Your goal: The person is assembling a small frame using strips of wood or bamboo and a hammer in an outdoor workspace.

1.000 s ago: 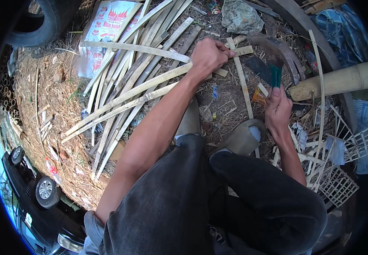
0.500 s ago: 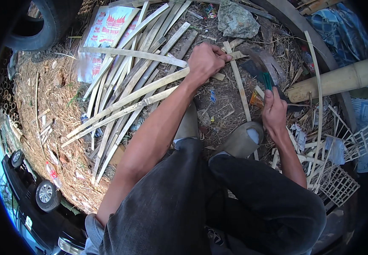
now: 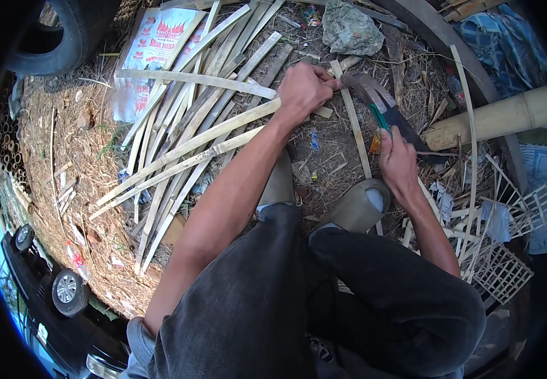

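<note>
My left hand (image 3: 305, 91) is closed around a long pale bamboo strip (image 3: 204, 144), whose other end slants down to the lower left. In my right hand (image 3: 400, 161), closed as well, is the green handle of a knife (image 3: 381, 117). Its broad dark blade points up and left, with its tip close to my left fingers. The strip's far end there is mostly hidden. Another bamboo strip (image 3: 354, 125) lies on the ground between my hands, running down beside my right shoe (image 3: 354, 211).
Several bamboo strips (image 3: 223, 95) lie piled at the left over a printed sack (image 3: 160, 41). A rock (image 3: 352, 28) sits at the top. On the right are a thick bamboo pole (image 3: 507, 120) and a woven bamboo lattice (image 3: 504, 275). A tyre (image 3: 65, 38) stands upper left.
My right hand has moved left and slightly down, bringing the knife blade from the right to beside my left fingers. The left hand stays nearly in place on the strip.
</note>
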